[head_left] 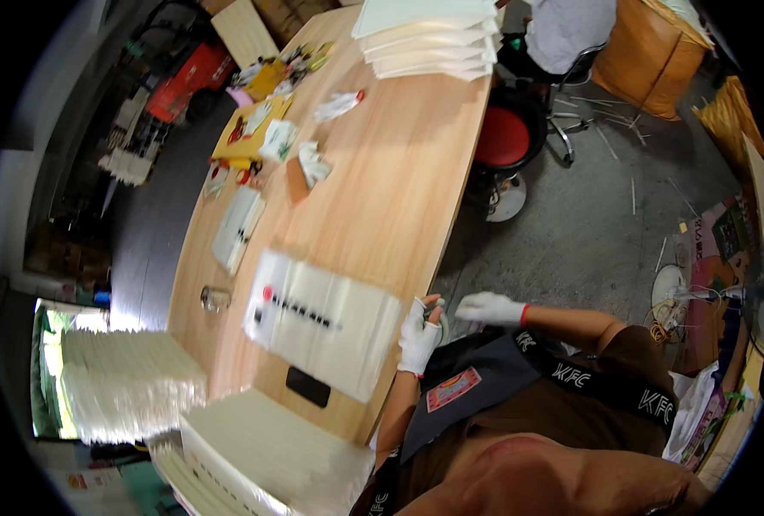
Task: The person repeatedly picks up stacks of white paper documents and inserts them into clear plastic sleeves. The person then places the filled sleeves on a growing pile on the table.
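Both my hands wear white gloves and hover just off the near edge of the long wooden table (399,172). My left hand (419,335) is raised with the thumb up and the fingers curled. Something small and grey shows beside its palm, but it is too blurred to tell what it is. My right hand (489,307) reaches in from the right with its fingers stretched toward the left hand, and I see nothing in it. A large flat white sheet (322,322) with a red dot and a row of black marks lies on the table, just left of my left hand.
A black phone (307,386) lies by the sheet. Stacks of white sheets stand at lower left (132,383), near me (261,456) and at the far end (429,34). Small clutter and a yellow sheet (249,129) line the left edge. A red stool (502,138) and a seated person (567,30) are beyond.
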A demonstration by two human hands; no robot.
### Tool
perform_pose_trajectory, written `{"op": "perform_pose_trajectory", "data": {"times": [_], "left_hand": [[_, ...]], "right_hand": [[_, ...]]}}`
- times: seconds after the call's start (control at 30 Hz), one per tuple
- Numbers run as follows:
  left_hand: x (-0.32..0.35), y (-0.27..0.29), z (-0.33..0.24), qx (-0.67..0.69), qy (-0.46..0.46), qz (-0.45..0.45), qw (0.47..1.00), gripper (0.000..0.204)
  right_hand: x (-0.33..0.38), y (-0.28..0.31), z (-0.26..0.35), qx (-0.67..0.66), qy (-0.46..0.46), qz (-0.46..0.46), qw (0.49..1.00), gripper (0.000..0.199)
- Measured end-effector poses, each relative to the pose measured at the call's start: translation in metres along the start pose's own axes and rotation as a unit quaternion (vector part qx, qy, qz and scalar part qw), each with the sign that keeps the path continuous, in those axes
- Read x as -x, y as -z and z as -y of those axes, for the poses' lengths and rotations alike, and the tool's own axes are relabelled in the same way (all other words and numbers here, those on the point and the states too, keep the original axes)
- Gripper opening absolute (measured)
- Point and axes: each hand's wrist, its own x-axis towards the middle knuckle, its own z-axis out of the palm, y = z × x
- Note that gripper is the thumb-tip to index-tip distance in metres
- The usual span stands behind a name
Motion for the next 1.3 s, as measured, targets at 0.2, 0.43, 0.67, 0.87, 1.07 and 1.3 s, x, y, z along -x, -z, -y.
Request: {"op": "perform_pose_trajectory", "data": {"times": [0.2, 0.43, 0.67, 0.87, 1.07, 1.3], "left_hand": [[-0.084, 0.01, 0.033, 0.137, 0.077, 0.062, 0.986, 0.033], [-0.194, 0.009, 0.066, 0.315, 0.172, -0.011, 0.933, 0.038], [-0.332, -0.009, 0.091, 0.483, 0.182, 0.001, 0.856, 0.05], [-0.497, -0.075, 0.053, 0.52, 0.167, 0.012, 0.837, 0.047], [-0.634, -0.127, 0.005, 0.538, 0.195, -0.035, 0.82, 0.046], [-0.703, -0.147, 0.003, 0.539, 0.185, -0.095, 0.816, 0.049]], "right_hand": [[-0.027, -0.007, 0.035, 0.058, 0.018, 0.012, 0.998, 0.034], [-0.054, 0.053, 0.052, -0.027, 0.043, -0.098, 0.994, 0.031], [-0.08, 0.283, 0.052, 0.031, 0.072, -0.348, 0.934, 0.021], [-0.119, 0.519, 0.084, 0.105, 0.238, -0.546, 0.796, 0.038], [-0.192, 0.713, 0.107, -0.1, 0.309, -0.542, 0.775, 0.044], [-0.183, 0.676, 0.165, -0.342, 0.198, -0.464, 0.793, 0.046]]}}
